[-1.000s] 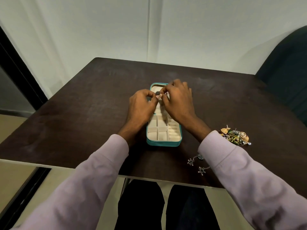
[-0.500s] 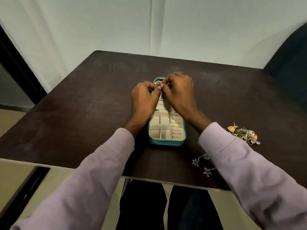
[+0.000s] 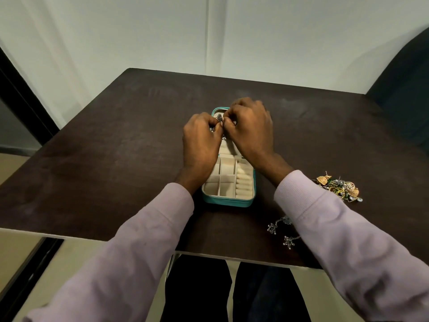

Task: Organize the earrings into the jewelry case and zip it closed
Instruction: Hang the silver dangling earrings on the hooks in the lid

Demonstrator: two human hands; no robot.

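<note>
A teal jewelry case (image 3: 228,202) lies open in the middle of the dark table, its cream compartments showing in the near half. My left hand (image 3: 200,141) and my right hand (image 3: 249,130) meet over the far half of the case. Between their fingertips they pinch a small silver earring (image 3: 219,117). Part of it dangles below the fingers. The far half of the case is mostly hidden by both hands.
A heap of gold and silver earrings (image 3: 337,187) lies on the table to the right of my right sleeve. Silver star-shaped pieces on a chain (image 3: 282,231) lie near the front edge. A dark chair (image 3: 404,89) stands at the far right corner.
Both hands stay over the far half of the case with the silver earring between them. The fingertips have closed tighter around it; the view shifted slightly.
</note>
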